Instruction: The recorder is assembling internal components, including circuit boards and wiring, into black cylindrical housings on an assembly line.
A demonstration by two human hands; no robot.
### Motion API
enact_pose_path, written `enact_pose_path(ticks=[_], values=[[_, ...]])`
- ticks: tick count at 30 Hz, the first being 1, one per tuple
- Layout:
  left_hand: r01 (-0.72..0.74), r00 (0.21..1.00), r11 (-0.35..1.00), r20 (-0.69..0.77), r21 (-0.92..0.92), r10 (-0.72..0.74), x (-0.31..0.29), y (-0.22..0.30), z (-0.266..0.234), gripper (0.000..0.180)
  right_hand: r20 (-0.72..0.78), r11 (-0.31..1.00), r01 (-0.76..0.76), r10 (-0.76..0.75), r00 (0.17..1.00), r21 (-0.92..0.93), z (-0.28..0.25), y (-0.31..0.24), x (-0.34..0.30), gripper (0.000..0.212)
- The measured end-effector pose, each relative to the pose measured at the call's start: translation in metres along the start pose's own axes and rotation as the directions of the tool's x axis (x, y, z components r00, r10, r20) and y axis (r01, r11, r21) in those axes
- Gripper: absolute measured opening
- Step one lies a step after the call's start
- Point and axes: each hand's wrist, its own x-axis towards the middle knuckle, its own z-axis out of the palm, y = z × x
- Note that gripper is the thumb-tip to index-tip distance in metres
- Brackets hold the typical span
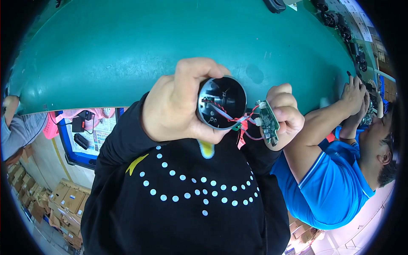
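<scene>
My left hand (pixel 178 102) is closed round a black, cup-shaped round housing (pixel 231 87), its open end turned up toward me. Inside the housing are black moulded parts, and red, white and pink wires come out of it. Those wires lead across to a small green circuit board (pixel 268 124), held on edge by my right hand (pixel 285 111) between thumb and curled fingers. Board and housing are apart, joined by the wires. Both are held up above the near edge of the green table (pixel 140 46). A short strip of red tape or ribbon hangs by the wires.
To the right a co-worker in a blue shirt (pixel 335 178) works at the table, hands near several black parts (pixel 340 25) along its far right edge. Another person's arm (pixel 21 127) shows at far left. A blue tray (pixel 70 148) with black parts stands lower left, near stacked cardboard boxes (pixel 68 199).
</scene>
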Motion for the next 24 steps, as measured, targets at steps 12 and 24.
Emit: enact_pose_path(ticks=[12, 24], values=[[-0.211, 0.96, 0.977, -0.178, 0.033, 0.214, 0.015, 0.005, -0.004, 0.062, 0.206, 0.972, 0.069, -0.022, 0.978, -0.223, -0.006, -0.02, 0.015, 0.018], [-0.295, 0.954, 0.937, 0.012, 0.187, 0.299, 0.013, 0.004, 0.004, 0.054, 0.318, 0.874, 0.154, 0.0, 0.948, -0.461, 0.002, -0.027, 0.01, 0.018]])
